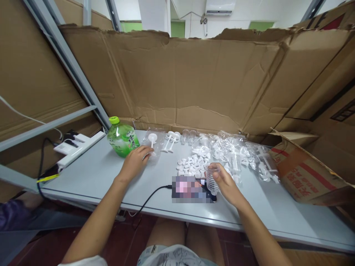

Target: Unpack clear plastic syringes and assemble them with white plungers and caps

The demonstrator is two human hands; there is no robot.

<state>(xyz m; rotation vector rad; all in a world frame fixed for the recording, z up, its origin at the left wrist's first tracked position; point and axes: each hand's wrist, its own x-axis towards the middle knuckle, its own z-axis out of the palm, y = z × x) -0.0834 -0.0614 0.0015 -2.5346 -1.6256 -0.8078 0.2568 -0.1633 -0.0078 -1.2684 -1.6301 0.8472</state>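
Observation:
My left hand (138,159) is beside the green bottle, its fingers closed round the lower stem of a white plunger-like piece (152,139) with a round disc at its top. Under that piece lies a transparent plastic bag (158,157). Over the phone's right end, my right hand (225,181) grips a transparent ribbed plastic cylinder (212,184), its open end up. Two more white plunger-like pieces (172,140) lie farther back, next to two transparent cylinders (189,136). A heap of small white plastic caps (191,165) sits between my hands.
The green bottle (123,138) stands at the left, near a white power strip (83,147). A blurred phone (187,190) lies in front with a black cable (151,195). Bagged white parts (235,151) fill the back right, beside an open cardboard box (307,173). Cardboard walls (180,77) enclose the table.

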